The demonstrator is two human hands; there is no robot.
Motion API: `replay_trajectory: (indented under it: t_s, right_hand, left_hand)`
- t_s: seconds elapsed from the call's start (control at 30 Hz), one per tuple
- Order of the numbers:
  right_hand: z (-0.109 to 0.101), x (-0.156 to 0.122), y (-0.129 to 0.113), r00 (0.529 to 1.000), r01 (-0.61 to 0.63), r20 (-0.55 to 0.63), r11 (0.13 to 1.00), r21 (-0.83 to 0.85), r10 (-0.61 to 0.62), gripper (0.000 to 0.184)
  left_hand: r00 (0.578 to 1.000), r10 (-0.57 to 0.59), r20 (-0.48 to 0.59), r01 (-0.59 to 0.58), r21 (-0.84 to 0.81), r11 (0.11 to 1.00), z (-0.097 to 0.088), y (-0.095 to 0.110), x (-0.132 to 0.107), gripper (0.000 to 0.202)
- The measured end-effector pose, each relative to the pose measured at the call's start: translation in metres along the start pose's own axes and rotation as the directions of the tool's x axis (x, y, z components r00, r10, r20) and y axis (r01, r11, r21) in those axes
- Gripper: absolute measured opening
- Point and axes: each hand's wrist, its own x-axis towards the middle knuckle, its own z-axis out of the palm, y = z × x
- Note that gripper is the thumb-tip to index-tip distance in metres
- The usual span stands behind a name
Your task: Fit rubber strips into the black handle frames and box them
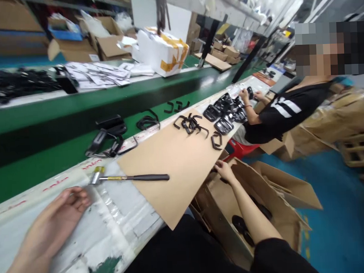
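My left hand [63, 214] rests palm up on the white-covered bench, its fingers loosely curled and apart with nothing in them. Just beyond its fingertips lies a mallet [147, 177] with a yellow-faced head, its black handle reaching over a flat cardboard sheet [161, 153]. My right hand [225, 171] is low at the bench edge, above an open carton [222, 195]; its fingers are bent, and whatever they grip is hidden. Black angular brackets [191, 124] lie in a loose pile on the sheet's far part. Beside them is another small group of brackets [216, 140].
A co-worker [297, 104] handles a black part by a cluster of black plastic housings [224, 111]. Larger black parts [108, 135] lie on the green belt [51, 149] along the bench. A taped white foam box [164, 53] and paper leaflets [99, 73] sit on the ledge behind.
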Motion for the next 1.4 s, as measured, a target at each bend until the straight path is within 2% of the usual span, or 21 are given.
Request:
replay_trajectory:
  t_s: [0.1, 0.2, 0.23, 0.3, 0.4, 0.47, 0.53, 0.6, 0.7, 0.77, 0.83, 0.93, 1.07, 1.17, 1.2, 1.3, 1.4]
  right_hand:
    - [0.005, 0.005, -0.03, 0.996, -0.033, 0.08, 0.988, -0.154, 0.046, 0.025]
    - [0.008, -0.008, -0.077, 0.965, -0.043, 0.235, 0.952, -0.302, 0.118, 0.026]
    - [0.01, -0.013, -0.096, 0.942, -0.047, 0.293, 0.931, -0.361, 0.161, 0.022]
    - [0.02, -0.019, -0.138, 0.867, -0.033, 0.415, 0.863, -0.504, 0.275, 0.034]
    - [0.056, -0.004, -0.19, 0.892, 0.182, 0.441, 0.815, -0.55, 0.098, 0.043]
    - [0.094, 0.026, -0.206, 0.887, 0.348, 0.457, 0.749, -0.563, -0.068, 0.041]
    - [0.14, 0.066, -0.204, 0.815, 0.519, 0.539, 0.68, -0.518, -0.211, 0.035]
    - [0.188, 0.107, -0.188, 0.723, 0.679, 0.583, 0.541, -0.497, -0.372, 0.028]
    - [0.249, 0.15, -0.156, 0.663, 0.747, 0.591, 0.46, -0.48, -0.46, 0.024]
    - [0.274, 0.162, -0.141, 0.627, 0.778, 0.594, 0.438, -0.45, -0.504, 0.02]
    - [0.282, 0.163, -0.132, 0.606, 0.795, 0.57, 0.441, -0.415, -0.555, 0.008]
    - [0.274, 0.157, -0.133, 0.607, 0.795, 0.495, 0.492, -0.356, -0.622, 0.005]
    - [0.263, 0.151, -0.148, 0.656, 0.748, 0.411, 0.622, -0.234, -0.634, 0.024]
    - [0.271, 0.151, -0.159, 0.708, 0.662, 0.413, 0.742, -0.107, -0.573, 0.032]
    - [0.276, 0.152, -0.162, 0.721, 0.63, 0.422, 0.774, -0.067, -0.55, 0.034]
    - [0.292, 0.153, -0.166, 0.746, 0.56, 0.418, 0.828, 0.025, -0.518, 0.037]
    - [0.302, 0.154, -0.173, 0.763, 0.531, 0.367, 0.84, 0.111, -0.531, 0.037]
  left_hand:
    - [0.999, 0.041, 0.019, -0.04, -0.049, 0.998, 0.011, 0.001, -0.011, 0.011]
    - [0.99, 0.112, 0.081, -0.105, -0.08, 0.991, 0.009, -0.003, -0.008, 0.026]
    - [0.987, 0.129, 0.1, -0.12, -0.086, 0.989, 0.007, -0.005, -0.005, 0.03]
    - [0.98, 0.145, 0.136, -0.133, -0.096, 0.986, 0.002, -0.009, -0.001, 0.033]
    - [0.97, 0.157, 0.185, -0.14, -0.101, 0.985, -0.001, -0.012, 0.002, 0.03]
    - [0.964, 0.17, 0.204, -0.151, -0.106, 0.983, -0.001, -0.013, 0.002, 0.028]
    - [0.96, 0.18, 0.214, -0.158, -0.116, 0.981, 0.0, -0.014, 0.001, 0.028]
    - [0.958, 0.186, 0.219, -0.162, -0.121, 0.979, 0.001, -0.015, 0.0, 0.029]
    - [0.955, 0.2, 0.217, -0.177, -0.121, 0.977, 0.002, -0.017, -0.002, 0.031]
    - [0.951, 0.232, 0.202, -0.21, -0.126, 0.97, 0.004, -0.018, -0.002, 0.034]
    - [0.937, 0.306, 0.166, -0.295, -0.091, 0.951, 0.006, -0.02, -0.002, 0.037]
    - [0.879, 0.47, 0.082, -0.477, 0.142, 0.867, 0.015, -0.023, 0.001, 0.035]
    - [0.756, 0.652, 0.052, -0.593, 0.477, 0.649, 0.034, -0.018, 0.014, 0.035]
    - [0.649, 0.754, 0.101, -0.623, 0.64, 0.45, 0.049, -0.002, 0.039, 0.044]
    - [0.63, 0.769, 0.109, -0.615, 0.675, 0.408, 0.054, 0.004, 0.05, 0.043]
    - [0.652, 0.746, 0.136, -0.6, 0.693, 0.399, 0.059, 0.023, 0.079, 0.026]
    - [0.654, 0.743, 0.145, -0.623, 0.661, 0.419, 0.052, 0.037, 0.091, 0.017]
